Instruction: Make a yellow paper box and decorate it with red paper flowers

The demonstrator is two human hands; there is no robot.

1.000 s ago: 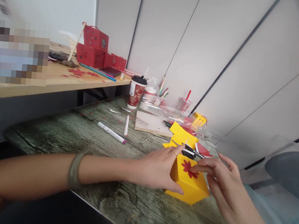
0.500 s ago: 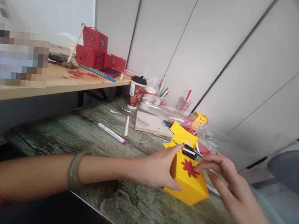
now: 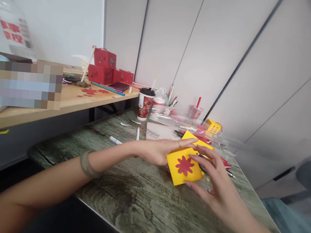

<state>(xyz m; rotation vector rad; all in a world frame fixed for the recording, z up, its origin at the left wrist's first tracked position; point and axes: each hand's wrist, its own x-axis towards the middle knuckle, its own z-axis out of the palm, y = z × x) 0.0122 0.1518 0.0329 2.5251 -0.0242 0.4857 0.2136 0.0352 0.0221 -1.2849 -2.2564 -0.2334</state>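
Note:
A yellow paper box (image 3: 185, 167) with a red flower cut-out on its near face is held just above the grey wood-grain table (image 3: 127, 193). My left hand (image 3: 158, 150) grips its left side and top, a ring on one finger and a green bangle at the wrist. My right hand (image 3: 215, 183) cups the box from the right, fingers curled over its top edge and under its lower corner. Both hands are closed on the box. Behind it lie yellow and red paper sheets (image 3: 197, 139) and dark scissors, partly hidden.
White markers (image 3: 137, 133) and a brown card (image 3: 161, 132) lie further back. A red patterned cup (image 3: 145, 103), a pen holder and a small yellow box (image 3: 213, 127) stand near the wall. Red paper boxes (image 3: 104, 65) sit on the higher wooden desk at the left.
The yellow box has been lifted off the table and tilted so the flower face points towards me. Both hands rose with it, and my view shifted.

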